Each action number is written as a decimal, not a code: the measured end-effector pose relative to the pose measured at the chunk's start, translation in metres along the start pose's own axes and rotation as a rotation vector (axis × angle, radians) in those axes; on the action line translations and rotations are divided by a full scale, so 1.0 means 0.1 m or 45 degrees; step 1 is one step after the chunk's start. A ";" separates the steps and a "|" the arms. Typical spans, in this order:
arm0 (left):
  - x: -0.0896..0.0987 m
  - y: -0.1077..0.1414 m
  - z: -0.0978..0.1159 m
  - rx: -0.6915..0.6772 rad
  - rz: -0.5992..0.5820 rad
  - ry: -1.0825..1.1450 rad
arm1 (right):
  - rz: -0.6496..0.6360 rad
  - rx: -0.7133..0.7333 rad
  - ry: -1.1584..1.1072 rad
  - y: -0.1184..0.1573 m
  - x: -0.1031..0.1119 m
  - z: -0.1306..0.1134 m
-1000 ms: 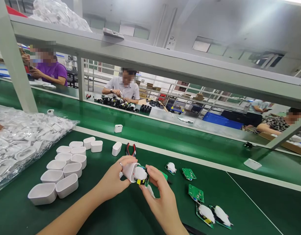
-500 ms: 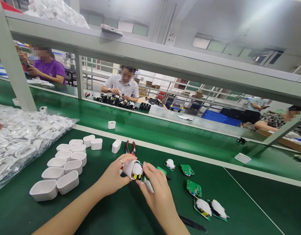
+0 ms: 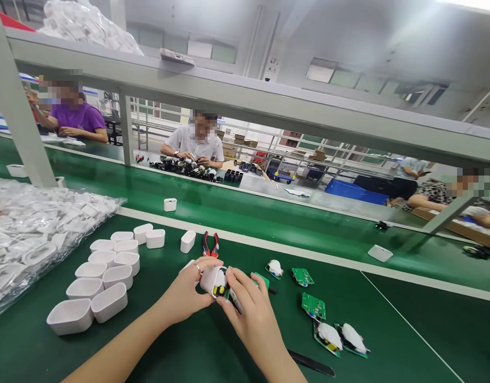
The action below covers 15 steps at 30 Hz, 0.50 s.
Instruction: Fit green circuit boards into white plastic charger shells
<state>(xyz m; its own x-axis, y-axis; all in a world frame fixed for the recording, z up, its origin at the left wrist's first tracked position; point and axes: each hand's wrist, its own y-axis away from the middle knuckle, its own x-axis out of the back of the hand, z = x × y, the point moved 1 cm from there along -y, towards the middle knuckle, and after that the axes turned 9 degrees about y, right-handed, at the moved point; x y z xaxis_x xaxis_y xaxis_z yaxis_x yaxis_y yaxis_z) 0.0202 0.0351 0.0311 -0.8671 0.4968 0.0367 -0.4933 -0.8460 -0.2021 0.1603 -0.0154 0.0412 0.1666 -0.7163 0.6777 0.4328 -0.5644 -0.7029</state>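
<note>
My left hand (image 3: pixel 189 290) is closed round a white plastic housing (image 3: pixel 209 279) whose open end faces right. A circuit board with a white-covered part and yellow component (image 3: pixel 220 290) sits partly inside that opening, with the fingers of my right hand (image 3: pixel 248 300) closed on its outer end. Just beyond my hands lie red-and-black pliers (image 3: pixel 210 245) and a white housing (image 3: pixel 188 241). To the right are several circuit boards (image 3: pixel 314 306), some green side up, others showing white-covered parts (image 3: pixel 329 336). A black flat tool (image 3: pixel 312 364) lies beside my right forearm.
Rows of white housings (image 3: pixel 85 288) stand at left, beside a plastic bag of white parts (image 3: pixel 49 229). A green conveyor belt (image 3: pixel 245 213) runs behind the white strip, carrying scattered housings. A grey shelf beam (image 3: pixel 245 96) crosses overhead. Several people sit or stand beyond.
The circuit board has moved deeper into the housing, and my right fingers are nearer its opening. The housing on the belt has shifted slightly left relative to the pliers.
</note>
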 end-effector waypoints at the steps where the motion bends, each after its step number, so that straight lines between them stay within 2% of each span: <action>1: 0.00 0.00 -0.01 0.032 -0.020 0.091 | -0.022 0.006 0.010 -0.01 0.00 0.00; 4: -0.02 0.00 -0.03 0.145 -0.083 0.410 | -0.106 0.032 0.027 -0.03 0.00 0.02; 7: -0.02 -0.01 -0.03 0.200 -0.127 0.607 | -0.141 0.042 -0.010 -0.02 -0.03 0.03; 11: -0.02 0.01 -0.01 0.225 -0.174 0.731 | -0.104 -0.052 -0.251 0.02 -0.05 0.02; 15: -0.04 0.03 0.01 0.231 -0.194 0.784 | -0.141 -0.130 -0.416 0.03 -0.04 0.01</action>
<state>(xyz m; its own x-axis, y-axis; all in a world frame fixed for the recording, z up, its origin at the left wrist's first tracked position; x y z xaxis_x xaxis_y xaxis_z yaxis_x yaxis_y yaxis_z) 0.0220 0.0310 0.0310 -0.6151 0.5879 -0.5255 -0.6581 -0.7498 -0.0684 0.1615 -0.0141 0.0369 0.4051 -0.4887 0.7727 0.3763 -0.6811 -0.6281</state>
